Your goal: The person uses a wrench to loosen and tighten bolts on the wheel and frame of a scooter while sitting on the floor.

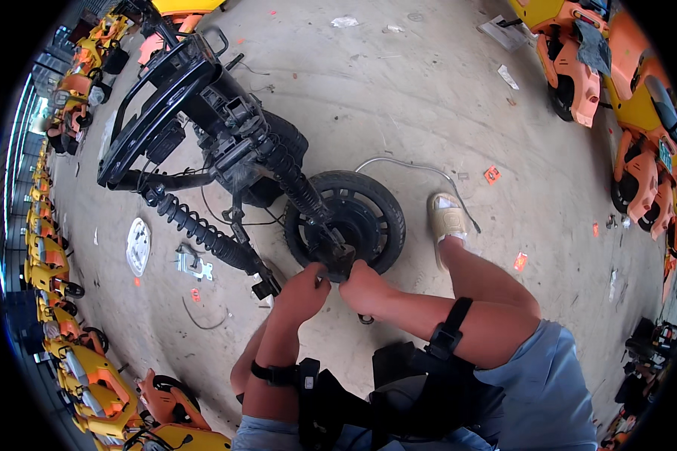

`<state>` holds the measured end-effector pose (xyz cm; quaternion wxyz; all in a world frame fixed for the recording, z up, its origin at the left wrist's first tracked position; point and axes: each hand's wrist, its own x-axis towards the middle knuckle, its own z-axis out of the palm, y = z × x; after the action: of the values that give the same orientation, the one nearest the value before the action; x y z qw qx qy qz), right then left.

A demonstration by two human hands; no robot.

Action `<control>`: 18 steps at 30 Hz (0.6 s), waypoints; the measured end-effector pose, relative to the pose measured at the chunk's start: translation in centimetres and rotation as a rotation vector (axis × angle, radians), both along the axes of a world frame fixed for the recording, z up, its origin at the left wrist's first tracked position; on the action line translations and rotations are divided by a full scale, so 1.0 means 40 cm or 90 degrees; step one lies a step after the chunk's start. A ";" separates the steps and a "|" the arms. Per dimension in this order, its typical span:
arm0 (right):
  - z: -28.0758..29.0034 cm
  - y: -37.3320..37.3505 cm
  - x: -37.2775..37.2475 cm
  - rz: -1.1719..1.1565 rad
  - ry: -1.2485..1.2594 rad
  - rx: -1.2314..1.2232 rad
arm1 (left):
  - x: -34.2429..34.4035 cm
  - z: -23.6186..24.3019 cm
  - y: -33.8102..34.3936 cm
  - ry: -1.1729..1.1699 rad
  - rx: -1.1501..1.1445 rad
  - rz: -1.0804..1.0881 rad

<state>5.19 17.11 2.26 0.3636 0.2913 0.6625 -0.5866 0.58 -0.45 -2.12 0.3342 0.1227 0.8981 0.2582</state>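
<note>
A stripped black scooter frame point(226, 128) rests tilted on the floor, with two coil-spring shock absorbers point(203, 233) reaching toward me. Beneath the end of the nearer right one lies a black wheel point(387, 225) with its tire and hub. At that end is a dark metal bracket point(341, 263), over the wheel's near rim. My left hand point(305, 292) is closed, its thumb and fingers pinched at the bracket's left side. Against its right side my right hand point(365, 289) is curled shut; a small dark end point(365, 319) shows below it. The fingers hide what it grips.
A grey cable point(421, 165) curves from the wheel across the concrete. Left lie a white oval plate point(138, 246) and a metal bracket piece point(194, 261). My sandalled foot point(449, 222) stands right of the wheel. Yellow-orange scooters point(568, 68) line both sides.
</note>
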 end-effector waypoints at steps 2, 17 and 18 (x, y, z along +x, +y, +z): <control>-0.066 -0.041 0.031 -0.070 0.025 0.033 | -0.001 0.026 0.010 0.001 -0.034 0.002; -0.045 -0.041 0.006 -0.228 0.097 -0.072 | -0.029 0.025 0.010 0.043 0.002 -0.014; -0.059 -0.034 0.001 -0.233 0.079 -0.113 | -0.015 0.026 0.010 0.040 -0.001 -0.015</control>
<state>5.24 15.77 -0.08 0.2335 0.3371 0.5655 -0.7156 0.00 -0.04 -1.10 0.3093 0.1414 0.9066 0.2498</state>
